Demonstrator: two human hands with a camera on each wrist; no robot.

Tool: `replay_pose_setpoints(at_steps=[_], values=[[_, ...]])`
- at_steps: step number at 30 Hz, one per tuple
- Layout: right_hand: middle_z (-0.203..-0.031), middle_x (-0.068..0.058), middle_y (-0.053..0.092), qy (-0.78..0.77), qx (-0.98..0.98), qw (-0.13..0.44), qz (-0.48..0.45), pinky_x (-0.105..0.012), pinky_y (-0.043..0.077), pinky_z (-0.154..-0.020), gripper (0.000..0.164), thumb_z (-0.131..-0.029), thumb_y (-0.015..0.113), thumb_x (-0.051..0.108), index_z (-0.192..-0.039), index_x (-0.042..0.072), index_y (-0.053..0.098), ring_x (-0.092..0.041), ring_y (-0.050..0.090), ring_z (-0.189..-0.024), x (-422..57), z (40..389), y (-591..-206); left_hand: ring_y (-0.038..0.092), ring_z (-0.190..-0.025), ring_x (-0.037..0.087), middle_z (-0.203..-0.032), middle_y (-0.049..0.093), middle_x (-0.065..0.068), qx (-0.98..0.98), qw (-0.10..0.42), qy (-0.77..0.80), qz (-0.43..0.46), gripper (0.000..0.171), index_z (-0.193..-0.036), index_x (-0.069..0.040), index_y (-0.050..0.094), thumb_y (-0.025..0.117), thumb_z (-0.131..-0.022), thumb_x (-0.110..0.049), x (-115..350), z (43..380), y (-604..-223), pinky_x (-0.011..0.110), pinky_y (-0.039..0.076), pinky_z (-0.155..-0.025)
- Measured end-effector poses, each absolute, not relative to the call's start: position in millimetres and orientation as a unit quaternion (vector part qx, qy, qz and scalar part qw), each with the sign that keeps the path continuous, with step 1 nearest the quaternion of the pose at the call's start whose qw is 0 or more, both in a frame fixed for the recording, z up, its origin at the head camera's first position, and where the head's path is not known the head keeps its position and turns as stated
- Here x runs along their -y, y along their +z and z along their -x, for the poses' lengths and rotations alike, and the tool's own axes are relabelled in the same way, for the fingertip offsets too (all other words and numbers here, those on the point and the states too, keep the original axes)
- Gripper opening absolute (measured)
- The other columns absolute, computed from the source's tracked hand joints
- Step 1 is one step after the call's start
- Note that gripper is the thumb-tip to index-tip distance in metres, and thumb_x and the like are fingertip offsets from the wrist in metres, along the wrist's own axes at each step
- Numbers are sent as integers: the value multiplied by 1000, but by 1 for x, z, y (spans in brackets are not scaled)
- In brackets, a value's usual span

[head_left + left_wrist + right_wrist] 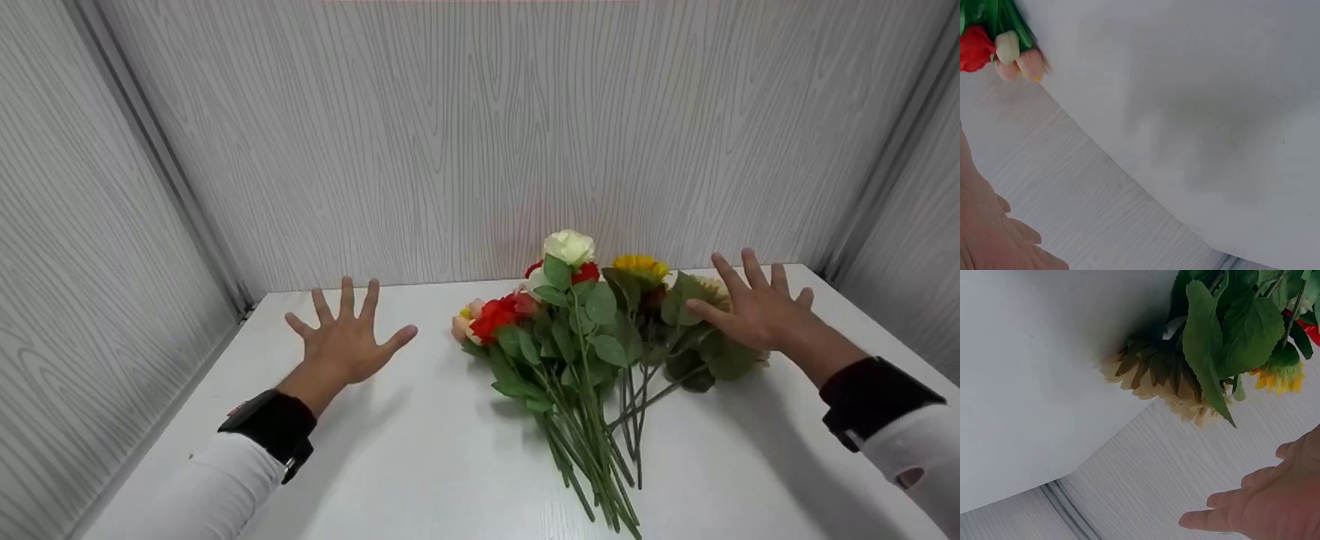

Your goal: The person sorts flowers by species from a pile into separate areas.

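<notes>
A heap of cut flowers with long green stems (592, 435) lies on the white table, blooms toward the back wall. Among the blooms are a white rose (570, 247), red flowers (495, 319), a yellow sunflower (641, 268) and pale pink tulips (1031, 64). My left hand (343, 349) hovers over the table left of the heap, fingers spread, holding nothing. Over the heap's right side my right hand (765, 311) is spread too, its thumb overlapping the leaves in the head view. In the right wrist view, a cream sunflower-like bloom (1157, 377) faces away below broad leaves (1252, 334).
White wood-grain panels stand behind (420, 150) and at both sides. The tabletop (420, 465) meets the back panel just beyond the blooms. Grey metal strips (161, 150) run up the corners. Each wrist wears a black band (274, 424).
</notes>
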State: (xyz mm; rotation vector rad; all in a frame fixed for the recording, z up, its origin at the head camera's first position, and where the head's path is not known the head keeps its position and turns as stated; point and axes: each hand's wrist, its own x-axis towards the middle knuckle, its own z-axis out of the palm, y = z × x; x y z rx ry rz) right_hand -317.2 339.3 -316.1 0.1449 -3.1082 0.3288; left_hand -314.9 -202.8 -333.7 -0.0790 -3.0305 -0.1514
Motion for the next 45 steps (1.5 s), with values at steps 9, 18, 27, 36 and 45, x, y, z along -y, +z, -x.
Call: replay_pose_setpoints(at_steps=[9,18,27,36,45], values=[[-163,-30,2,77,993,50,-79,-83,18,-97,94,-94,33,77,-161,17,5,-64,13,-139,-297,285,-326,42,-134,48,-153,39,24,994,27,-62,89,111,-158,-1,18,31,-86,-86,145,282,-351,71,32,-104],[-77,-19,57,120,984,12,-129,-45,48,-66,64,-101,44,56,-85,-4,58,-34,56,-70,-262,266,-342,64,-84,30,-99,65,20,972,-10,-184,144,92,-113,11,60,42,-91,-76,89,246,-373,41,51,-62],[-48,7,33,214,970,-71,-92,-28,33,-48,52,-98,53,43,-54,20,39,-11,35,-43,-250,274,-372,50,-40,18,-53,53,7,954,-67,-268,120,123,-147,19,23,42,-84,-85,43,239,-384,30,35,-41],[-41,6,36,229,966,-84,-87,-27,35,-46,46,-91,61,26,-50,19,41,-10,37,-35,-242,273,-381,52,-49,17,-58,54,4,962,-73,-233,121,128,-149,18,21,42,-80,-88,13,260,-387,30,37,-46],[-49,4,43,257,960,-77,-83,-28,38,-48,38,-89,66,25,-58,17,48,-10,44,-44,-222,266,-385,64,-60,25,-139,56,22,965,-113,-214,102,128,-151,7,31,44,-73,-93,-8,275,-373,35,51,-54]])
